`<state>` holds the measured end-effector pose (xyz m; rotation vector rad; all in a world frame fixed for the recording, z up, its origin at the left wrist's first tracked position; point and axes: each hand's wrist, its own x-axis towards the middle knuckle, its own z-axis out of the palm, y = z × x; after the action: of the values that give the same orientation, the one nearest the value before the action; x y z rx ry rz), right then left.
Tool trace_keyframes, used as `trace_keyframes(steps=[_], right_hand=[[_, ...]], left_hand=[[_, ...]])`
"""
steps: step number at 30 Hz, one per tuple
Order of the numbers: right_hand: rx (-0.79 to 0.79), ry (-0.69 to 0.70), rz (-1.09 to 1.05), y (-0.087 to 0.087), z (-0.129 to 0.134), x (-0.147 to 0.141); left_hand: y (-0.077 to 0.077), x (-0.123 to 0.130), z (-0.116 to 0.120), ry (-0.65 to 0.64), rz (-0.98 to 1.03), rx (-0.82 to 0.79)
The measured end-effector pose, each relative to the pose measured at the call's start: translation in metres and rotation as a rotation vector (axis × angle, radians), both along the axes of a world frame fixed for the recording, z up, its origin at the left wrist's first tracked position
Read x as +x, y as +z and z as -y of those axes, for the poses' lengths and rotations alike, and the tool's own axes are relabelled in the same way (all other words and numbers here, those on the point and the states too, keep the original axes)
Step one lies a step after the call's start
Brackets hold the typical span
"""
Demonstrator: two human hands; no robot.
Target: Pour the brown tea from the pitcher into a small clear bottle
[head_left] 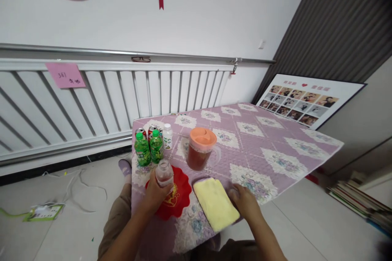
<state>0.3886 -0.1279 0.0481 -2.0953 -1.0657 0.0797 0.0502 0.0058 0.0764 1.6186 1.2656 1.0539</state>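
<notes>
My left hand (156,195) is wrapped round a clear, uncapped bottle (164,172), held above a red scalloped plate (180,204) with a gold print. To the right, my right hand (245,200) has its fingers curled at the edge of a folded yellow cloth (216,204). Something small and pale shows at its fingertips, too blurred to name. Beyond the cloth stands a pitcher (199,157) of reddish-brown liquid under an orange lid. Two green-capped bottles (150,149) and a white bottle (167,135) stand behind my left hand.
Several cans (152,130) stand behind the green bottles. A patterned purple tablecloth (232,159) covers the table. Along the wall runs a white radiator (159,94), with glasses (141,59) by its pipe. A photo board (294,102) leans at the far right.
</notes>
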Motion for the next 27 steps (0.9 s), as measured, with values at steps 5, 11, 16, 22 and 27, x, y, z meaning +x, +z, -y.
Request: trace_keyframes(steps=[5,11,16,22,27], right_hand=[[0.185,-0.006,-0.243,0.036,-0.022,-0.016],[0.406,0.009,-0.579,0.085,-0.078,-0.044],[0.408,-0.005,-0.633,0.088,-0.109,-0.056],[0.402,-0.085,-0.649,0.084,-0.125,-0.063],[0.479,-0.134,-0.617,0.082,-0.136,-0.063]], left_hand=[[-0.005,-0.003,-0.001,-0.045,-0.007,-0.026],[0.0,-0.007,0.001,-0.114,0.027,-0.029],[0.005,-0.016,0.0,-0.181,0.009,0.004],[0.016,-0.016,-0.006,-0.264,-0.015,0.041],[0.023,-0.01,-0.008,-0.31,-0.011,0.038]])
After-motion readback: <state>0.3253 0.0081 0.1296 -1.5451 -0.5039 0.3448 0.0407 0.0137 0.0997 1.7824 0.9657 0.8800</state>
